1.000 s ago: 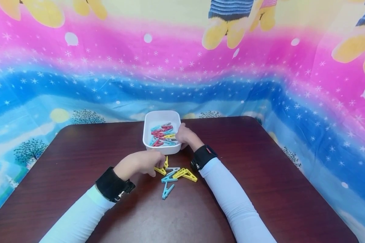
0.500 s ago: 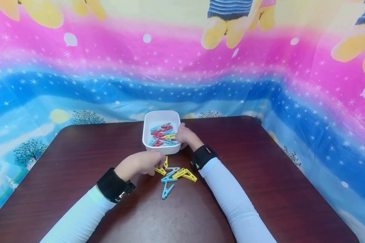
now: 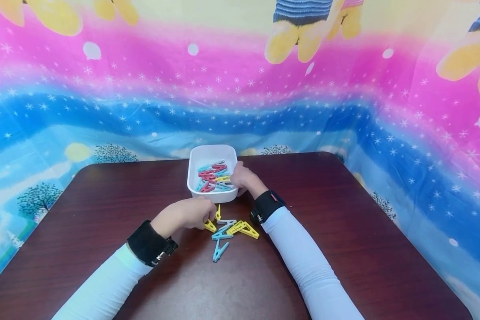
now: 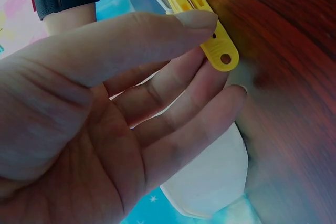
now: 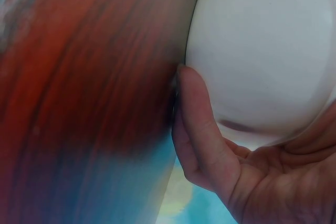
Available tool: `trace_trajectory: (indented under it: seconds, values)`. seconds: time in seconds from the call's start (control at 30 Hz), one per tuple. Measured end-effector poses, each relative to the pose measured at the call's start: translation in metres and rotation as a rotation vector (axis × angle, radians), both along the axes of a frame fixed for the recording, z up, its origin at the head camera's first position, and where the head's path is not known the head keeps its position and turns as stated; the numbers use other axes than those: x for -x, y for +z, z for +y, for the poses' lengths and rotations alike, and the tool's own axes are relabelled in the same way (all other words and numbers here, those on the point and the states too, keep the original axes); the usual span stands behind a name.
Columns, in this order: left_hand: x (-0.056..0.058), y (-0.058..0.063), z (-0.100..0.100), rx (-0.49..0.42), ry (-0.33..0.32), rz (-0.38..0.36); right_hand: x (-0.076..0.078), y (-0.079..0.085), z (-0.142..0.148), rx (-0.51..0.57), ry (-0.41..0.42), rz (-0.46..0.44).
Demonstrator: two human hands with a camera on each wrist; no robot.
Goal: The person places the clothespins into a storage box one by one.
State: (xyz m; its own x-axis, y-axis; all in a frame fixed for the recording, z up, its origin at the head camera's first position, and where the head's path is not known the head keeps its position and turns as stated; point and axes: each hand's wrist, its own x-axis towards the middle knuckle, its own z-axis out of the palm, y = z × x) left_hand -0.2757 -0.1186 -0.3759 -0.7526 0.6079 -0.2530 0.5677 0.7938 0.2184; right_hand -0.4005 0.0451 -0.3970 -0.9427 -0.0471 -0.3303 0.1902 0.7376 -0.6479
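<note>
Currently, the left hand (image 3: 184,215) pinches a yellow clothespin (image 3: 210,226), which sits at the left edge of a loose group on the desk (image 3: 324,209). Just beside it, to the right, are a second yellow clip (image 3: 218,214), a grey clip (image 3: 226,222), some light blue clips (image 3: 220,252) and an overlapping yellow cluster (image 3: 244,229). Apart from the left, the right hand (image 3: 246,178) grips the right side of a white container (image 3: 212,198) standing just beyond the group. Inside, red, light blue and yellow pegs (image 3: 208,176) lie heaped over one another. The left wrist view reveals the thumb laid across the held clothespin, plus its round hole and metal spring, too small or hidden from the head. The right wrist view adds fingers against the container's outer wall.
</note>
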Motion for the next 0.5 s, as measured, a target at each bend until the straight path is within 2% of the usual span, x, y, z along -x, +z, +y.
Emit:
trace_trajectory:
  seconds: [0.3,0.5]
  values:
    - [0.002,-0.0033,0.0007,0.009,-0.009,0.04,0.0003,-0.0002,-0.0008,0.006,-0.01,-0.006]
    - [0.0024,-0.0047,0.001,-0.005,-0.008,-0.025,0.0018,0.0002,-0.0012,-0.005,-0.009,-0.015]
